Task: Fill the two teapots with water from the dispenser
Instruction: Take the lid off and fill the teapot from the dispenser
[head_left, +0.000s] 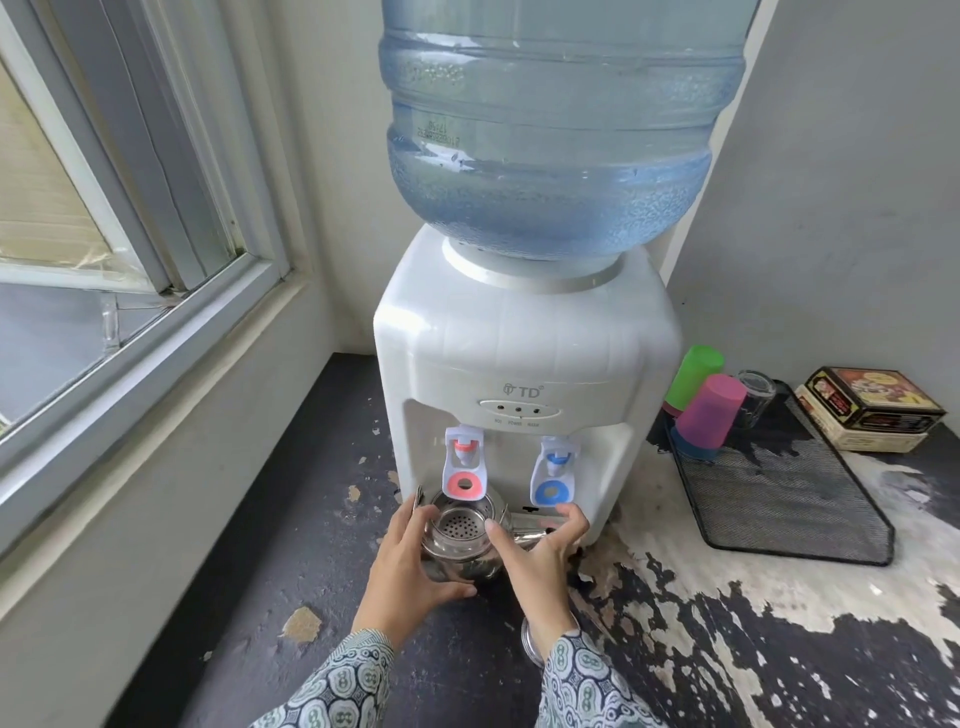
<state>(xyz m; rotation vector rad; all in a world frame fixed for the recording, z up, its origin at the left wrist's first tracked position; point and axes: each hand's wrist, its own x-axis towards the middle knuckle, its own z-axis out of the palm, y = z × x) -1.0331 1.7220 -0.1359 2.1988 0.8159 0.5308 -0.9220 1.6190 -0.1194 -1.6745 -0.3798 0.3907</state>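
Both hands' grip clamped on teapot (460, 535) under red tap (464, 462); cups (709, 410), mesh tray (779, 499) right.

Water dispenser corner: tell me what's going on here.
A person is setting a glass teapot with a metal strainer under the red tap of the water dispenser. The left hand cups the pot's side; the right hand holds its handle side. No water stream is visible. A blue tap sits alongside.
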